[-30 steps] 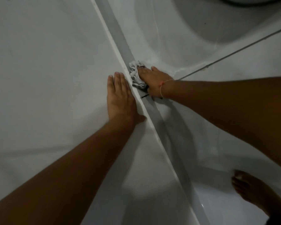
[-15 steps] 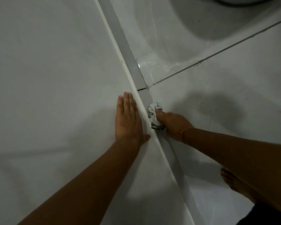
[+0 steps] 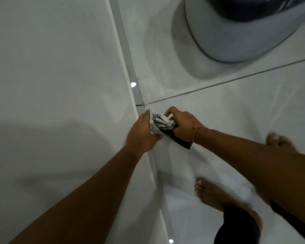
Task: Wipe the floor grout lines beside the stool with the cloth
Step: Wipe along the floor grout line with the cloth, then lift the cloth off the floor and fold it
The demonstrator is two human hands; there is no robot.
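A crumpled white-and-dark patterned cloth hangs between both my hands, lifted off the white tiled floor. My right hand grips its upper part, fingers curled around it. My left hand touches the cloth's left edge with fingers and thumb around it. A wide grey grout strip runs diagonally down the floor under my hands. A thin dark grout line branches off to the right, just above my hands. The grey stool stands at the top right.
My two bare feet stand on the tiles at the lower right, with dark clothing below them. The stool's shadow falls on the tile to its left. White tiles spread to the left of the strip.
Both hands came off the floor. The right hand pulled the cloth back along the grey strip, then lifted it; the left hand left the tile and took hold of the cloth. The view rose.
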